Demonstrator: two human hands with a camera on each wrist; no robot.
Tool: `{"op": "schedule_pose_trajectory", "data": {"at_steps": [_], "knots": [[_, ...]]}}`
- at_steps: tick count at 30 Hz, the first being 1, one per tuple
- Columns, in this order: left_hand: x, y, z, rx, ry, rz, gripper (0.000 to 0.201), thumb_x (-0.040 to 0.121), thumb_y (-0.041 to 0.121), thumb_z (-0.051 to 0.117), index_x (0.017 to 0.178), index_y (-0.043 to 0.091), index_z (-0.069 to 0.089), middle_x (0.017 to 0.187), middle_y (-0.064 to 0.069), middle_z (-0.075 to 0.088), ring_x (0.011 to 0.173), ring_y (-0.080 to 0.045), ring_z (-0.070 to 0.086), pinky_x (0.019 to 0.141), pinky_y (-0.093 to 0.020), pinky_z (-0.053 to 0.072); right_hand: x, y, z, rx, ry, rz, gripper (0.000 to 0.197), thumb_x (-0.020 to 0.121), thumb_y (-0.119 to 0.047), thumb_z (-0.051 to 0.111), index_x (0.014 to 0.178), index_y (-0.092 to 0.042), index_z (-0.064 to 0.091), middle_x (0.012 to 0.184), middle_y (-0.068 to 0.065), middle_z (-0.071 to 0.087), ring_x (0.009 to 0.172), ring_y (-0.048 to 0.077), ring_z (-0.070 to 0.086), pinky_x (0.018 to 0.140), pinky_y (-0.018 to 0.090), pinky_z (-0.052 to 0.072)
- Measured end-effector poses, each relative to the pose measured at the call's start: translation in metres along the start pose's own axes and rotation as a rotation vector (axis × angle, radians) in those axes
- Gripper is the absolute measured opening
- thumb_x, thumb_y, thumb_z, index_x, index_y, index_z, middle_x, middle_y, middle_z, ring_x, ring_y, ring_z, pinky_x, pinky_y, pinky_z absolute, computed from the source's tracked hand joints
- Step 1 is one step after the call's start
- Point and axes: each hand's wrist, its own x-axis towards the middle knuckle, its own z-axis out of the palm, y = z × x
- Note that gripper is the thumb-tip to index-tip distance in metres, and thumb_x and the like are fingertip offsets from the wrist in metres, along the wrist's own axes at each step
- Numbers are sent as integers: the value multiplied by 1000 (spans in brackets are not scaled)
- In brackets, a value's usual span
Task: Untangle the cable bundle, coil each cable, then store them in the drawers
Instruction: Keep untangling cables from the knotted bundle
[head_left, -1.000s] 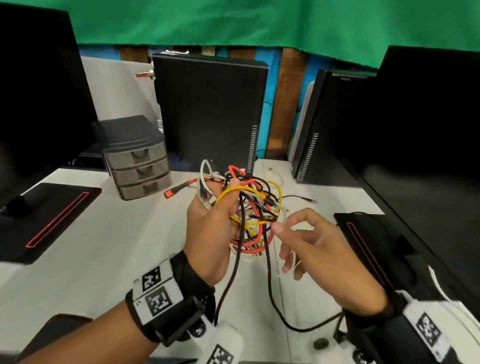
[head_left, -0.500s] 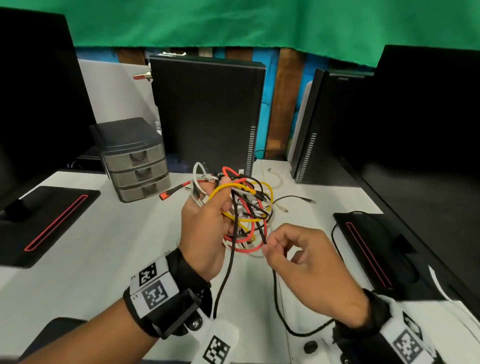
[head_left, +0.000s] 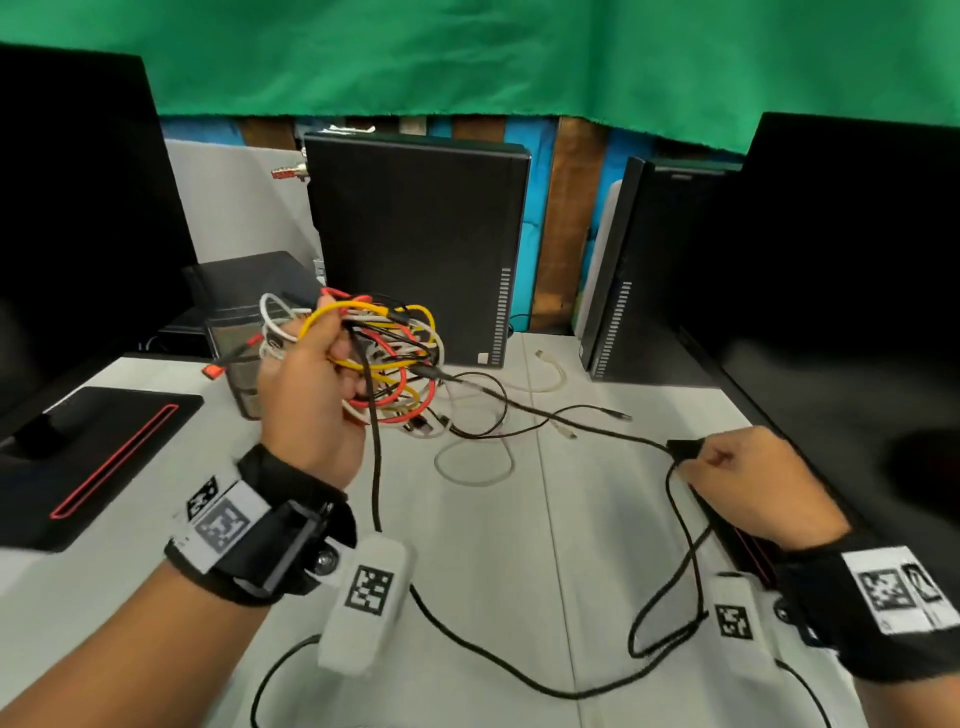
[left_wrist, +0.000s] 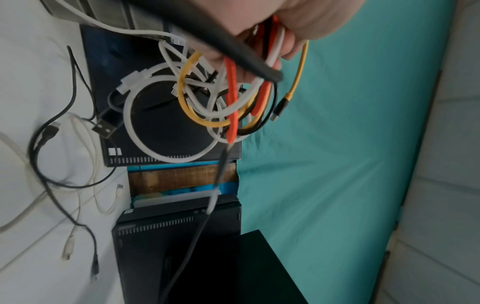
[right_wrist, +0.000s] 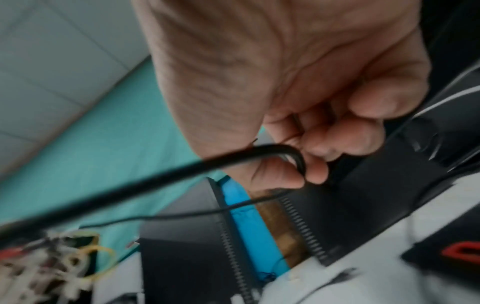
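My left hand (head_left: 306, 395) grips a tangled cable bundle (head_left: 384, 358) of yellow, red, white and black cables, held above the white table (head_left: 130, 545). In the left wrist view the bundle (left_wrist: 207, 98) hangs from the curled fingers. Far out to the right, my right hand (head_left: 727, 478) pinches a black cable (head_left: 545, 410) near its plug, and the cable stretches taut back to the bundle. Its slack loops down over the table toward me. The right wrist view shows that cable (right_wrist: 182, 170) bent round the fingertips. The small grey drawer unit (head_left: 234, 322) stands behind the left hand, partly hidden.
Two black computer cases (head_left: 415, 249) (head_left: 649, 270) stand upright at the back of the table. Dark monitors flank both sides, with black bases (head_left: 88, 457) carrying red stripes. Loose white and black cables (head_left: 472, 462) lie on the table between the hands.
My right hand has swung from beside the bundle out to the right, drawing the black cable out of the tangle. The left hand has lifted the bundle slightly leftward.
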Motion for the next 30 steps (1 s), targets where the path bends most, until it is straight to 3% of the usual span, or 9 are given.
{"op": "schedule_pose_trajectory", "data": {"at_steps": [3, 5, 7, 9, 11, 13, 20, 24, 30], "knots": [[0, 11, 0, -39, -22, -17, 16, 94, 31, 61, 94, 15, 61, 77, -3, 47, 68, -20, 48, 72, -30, 44, 5, 17, 1, -127, -39, 119, 28, 85, -23, 66, 61, -8, 63, 60, 9, 61, 58, 23, 59, 53, 32, 46], [-3, 17, 1, -71, -59, -31, 19, 94, 32, 60, 98, 14, 62, 82, -7, 49, 74, -28, 47, 79, -37, 44, 1, 15, 1, -198, -68, 90, 10, 86, -23, 66, 86, -15, 71, 79, 5, 69, 74, 24, 66, 62, 30, 50], [-11, 17, 5, -59, -131, -26, 22, 102, 27, 50, 86, 17, 60, 63, 2, 45, 54, -15, 41, 62, -26, 43, -4, 6, 7, -133, -74, -56, 33, 90, -27, 67, 123, -22, 64, 110, 2, 70, 99, 22, 66, 79, 30, 50], [-24, 15, 14, -49, -209, -38, 28, 104, 23, 44, 80, 17, 57, 55, 6, 41, 42, -8, 34, 47, -18, 37, -18, -19, 10, 26, -68, -247, 45, 93, -34, 66, 136, -28, 56, 124, -9, 63, 111, 6, 60, 89, 21, 46], [-36, 12, 17, -77, -283, -81, 33, 103, 22, 42, 73, 16, 53, 53, 5, 41, 34, -4, 31, 37, -16, 32, -39, -46, 12, 166, -91, -419, 37, 93, -38, 64, 129, -37, 59, 119, -26, 59, 107, -12, 53, 82, 6, 43], [-44, 10, 19, -103, -341, -167, 38, 101, 24, 43, 65, 15, 52, 51, 3, 40, 31, -5, 28, 34, -16, 29, -56, -62, 13, 276, -86, -500, 29, 90, -40, 65, 119, -42, 63, 109, -30, 60, 106, -18, 50, 78, 3, 42], [-54, -1, 15, -168, -598, -424, 25, 82, 23, 58, 62, 8, 51, 51, 1, 37, 29, -7, 22, 32, -16, 21, -70, -76, 3, 576, 179, -637, 9, 89, -34, 69, 93, -29, 74, 93, -16, 71, 95, 11, 67, 77, 18, 51], [-62, -10, 13, -102, -657, -463, 16, 55, 11, 64, 55, 9, 48, 37, 3, 33, 32, -12, 12, 35, -17, 19, -70, -75, -2, 631, 236, -657, 8, 90, -16, 68, 89, -21, 74, 89, -12, 70, 89, 15, 68, 75, 20, 53], [-72, -17, 11, 36, -724, -461, 18, 58, 4, 60, 65, 15, 71, 43, 4, 40, 26, 0, 26, 33, -13, 18, -70, -76, -6, 679, 208, -657, 11, 91, -19, 65, 92, -24, 74, 90, -11, 70, 92, 16, 68, 75, 22, 55]]}}
